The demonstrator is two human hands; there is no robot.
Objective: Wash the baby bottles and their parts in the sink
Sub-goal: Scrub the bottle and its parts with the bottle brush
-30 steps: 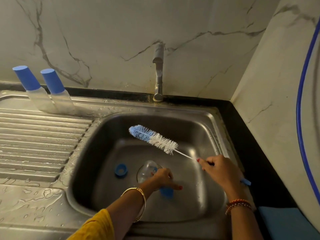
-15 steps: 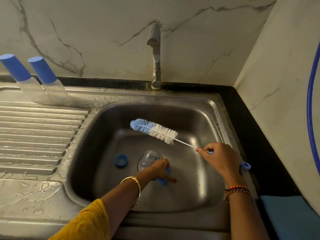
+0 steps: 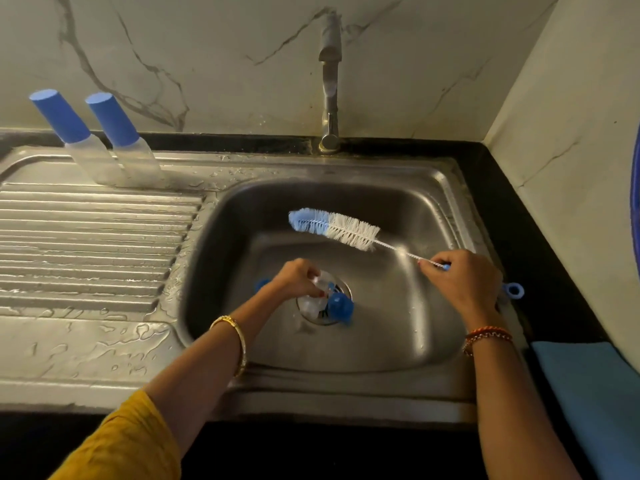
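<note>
Half a second earlier the left hand [image 3: 298,277] had been reaching low in the basin by the blue ring; now it had lifted a clear bottle [image 3: 317,296] over the drain [image 3: 341,292], fingers curled round its upper end. That blue ring [image 3: 341,308] sat at the bottle's lower end, just above the drain (whether it touched the steel I could not tell). Another blue piece [image 3: 261,284] peeked out on the basin floor beside the left wrist, mostly hidden.

Her right hand [image 3: 464,282] gripped the bottle brush [image 3: 334,228] by its thin wire stem, close to the blue handle, whose loop end [image 3: 514,291] stuck out past the hand over the sink rim [image 3: 460,209]. The bristle head, blue at the tip and white behind, hung in the air above the back of the basin, pointing left.

Two capped bottles [image 3: 104,140] stood side by side at the back of the wet draining board [image 3: 90,237], well apart from the hands. The tap [image 3: 329,84] rose behind the basin, and a blue cloth [image 3: 588,393] lay on the counter to the right.
</note>
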